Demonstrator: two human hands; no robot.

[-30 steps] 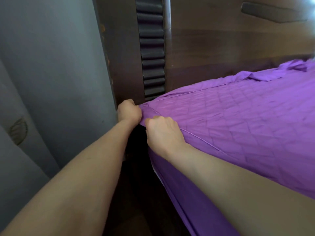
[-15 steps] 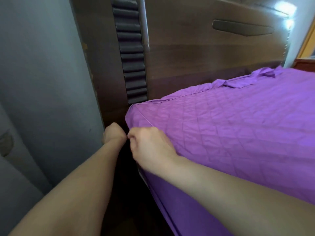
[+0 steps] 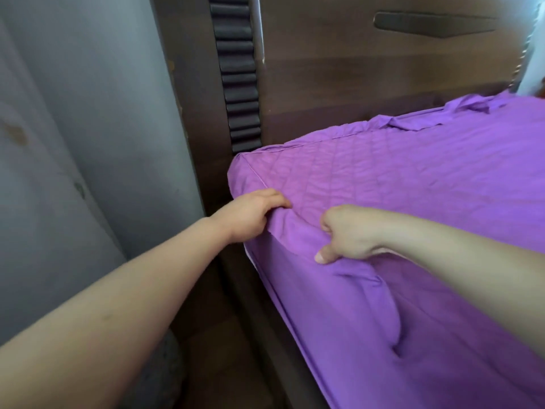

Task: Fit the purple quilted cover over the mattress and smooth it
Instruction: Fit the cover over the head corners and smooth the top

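Note:
The purple quilted cover (image 3: 398,184) lies over the mattress and wraps its near-left corner by the headboard. My left hand (image 3: 250,214) grips the cover's edge just below that corner, fingers curled over the top. My right hand (image 3: 345,234) pinches a raised fold of the cover on the side edge, thumb pointing down. A loose wrinkle runs down the purple side skirt (image 3: 383,320) below my right hand. A thin strip of pale mattress (image 3: 248,256) shows under the hem. At the far edge the cover is bunched (image 3: 460,112) against the headboard.
A dark wooden headboard (image 3: 368,69) with a ribbed black strip (image 3: 239,75) stands behind the bed. A grey curtain (image 3: 88,128) hangs close on the left, leaving a narrow dark gap along the wooden bed frame (image 3: 265,320).
Both hands have left the corner tip and moved along the side edge toward me. The corner now sits covered. My right hand has lifted a fold of fabric.

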